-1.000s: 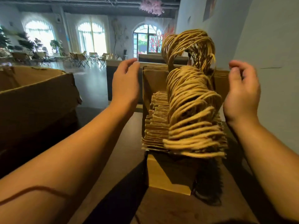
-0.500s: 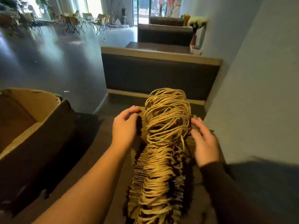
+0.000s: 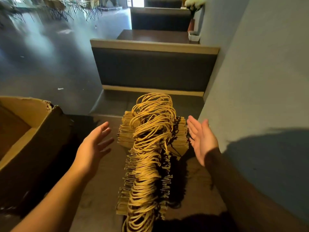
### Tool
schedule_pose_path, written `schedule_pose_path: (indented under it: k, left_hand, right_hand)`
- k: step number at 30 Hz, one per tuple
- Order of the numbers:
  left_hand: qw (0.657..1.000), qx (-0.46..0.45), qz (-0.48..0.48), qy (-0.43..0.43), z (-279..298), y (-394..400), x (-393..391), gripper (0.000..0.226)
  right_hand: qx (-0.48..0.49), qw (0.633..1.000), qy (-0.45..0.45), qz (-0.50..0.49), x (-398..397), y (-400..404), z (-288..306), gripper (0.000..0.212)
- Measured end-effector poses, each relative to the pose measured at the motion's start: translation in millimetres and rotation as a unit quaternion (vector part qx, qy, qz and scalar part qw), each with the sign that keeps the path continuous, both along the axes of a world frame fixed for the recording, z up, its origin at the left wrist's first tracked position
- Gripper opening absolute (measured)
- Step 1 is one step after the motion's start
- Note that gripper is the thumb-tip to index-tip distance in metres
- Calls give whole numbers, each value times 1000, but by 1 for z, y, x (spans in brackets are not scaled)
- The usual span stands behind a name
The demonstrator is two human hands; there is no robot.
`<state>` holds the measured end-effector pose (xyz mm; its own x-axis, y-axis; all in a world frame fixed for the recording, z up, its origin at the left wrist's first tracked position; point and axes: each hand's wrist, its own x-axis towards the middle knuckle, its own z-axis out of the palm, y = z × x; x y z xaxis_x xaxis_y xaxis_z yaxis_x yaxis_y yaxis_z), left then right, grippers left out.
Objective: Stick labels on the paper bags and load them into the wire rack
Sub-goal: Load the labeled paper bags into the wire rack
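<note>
Row of paper bags (image 3: 153, 138) stands upright on the dark surface (image 3: 100, 190), packed edge to edge, running from the near bottom of the view away toward the bench seat (image 3: 153, 67). Twisted-paper handles (image 3: 150, 148) stick up along the middle of the row in a thick tangled ridge. Far end of the row looks wider than the near part, w/ the flat bag fronts facing the seat.

Left hand (image 3: 93, 146) hovers just left of the far end of the row, fingers straight & spread, palm turned toward the bags, not touching them. Right hand (image 3: 201, 139) mirrors it on the right side, palm inward, fingers straight & slightly fanned, also clear of the bags; grip on both sides is loose, holding nothing. Right forearm is in deep shadow.

Open cardboard box (image 3: 30, 139) sits at the left, well apart from the bags, flaps torn at the rim. Grey wall (image 3: 259, 81) runs along the right. A wire rack may sit under the bags, but shadow hides it; can't tell. White flowers (image 3: 194, 2) in a vase at the far back, blurred.
</note>
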<state>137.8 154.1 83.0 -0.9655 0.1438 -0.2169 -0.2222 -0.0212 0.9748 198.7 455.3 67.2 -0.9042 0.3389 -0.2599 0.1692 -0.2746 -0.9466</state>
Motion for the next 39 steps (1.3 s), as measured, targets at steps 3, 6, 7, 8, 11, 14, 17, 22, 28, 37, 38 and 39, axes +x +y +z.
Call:
schedule_pose_path:
  k: [3, 6, 7, 8, 11, 14, 17, 22, 28, 37, 38, 39]
  left_hand:
    - [1000, 2, -27, 13, 4, 4, -11, 69]
    - [998, -3, -58, 25, 6, 7, -22, 67]
    - [997, -5, -67, 26, 6, 8, -25, 67]
    - [997, -6, -77, 24, 7, 7, -29, 68]
    - [995, -4, -100, 19, 8, 1, -40, 70]
    - [993, 12, -120, 3, 8, -5, -53, 74]
    - [988, 36, -149, -22, 7, -1, -58, 73]
    - [973, 78, -214, -36, -7, 13, -61, 48]
    - [973, 83, -213, -29, -9, 15, -71, 55]
    - [983, 85, -153, -50, -19, 34, -63, 56]
    - [984, 87, -150, -50, -19, 36, -61, 52]
    - [984, 87, -144, -52, -19, 37, -60, 53]
  right_hand:
    - [20, 1000, -6, 4, -9, -1, 1, 70]
    - [15, 1000, -13, -1, -17, 0, 0, 72]
    - [9, 1000, -12, -3, -19, 0, -1, 72]
    - [4, 1000, -10, -7, -19, 0, -1, 72]
    - [-1, 1000, 4, -17, -18, -9, -1, 81]
    - [-66, 997, 7, -44, -16, -22, 0, 76]
    - [-63, 996, -8, -62, -15, -31, 5, 70]
    - [-21, 997, -17, -74, -11, -38, 12, 68]
    - [-51, 994, -11, -98, -12, -31, 16, 80]
    - [-38, 997, -47, -44, -17, 3, 9, 73]
    - [-41, 998, -45, -34, -17, 4, 6, 73]
    - [-48, 998, -40, -29, -17, 5, 3, 73]
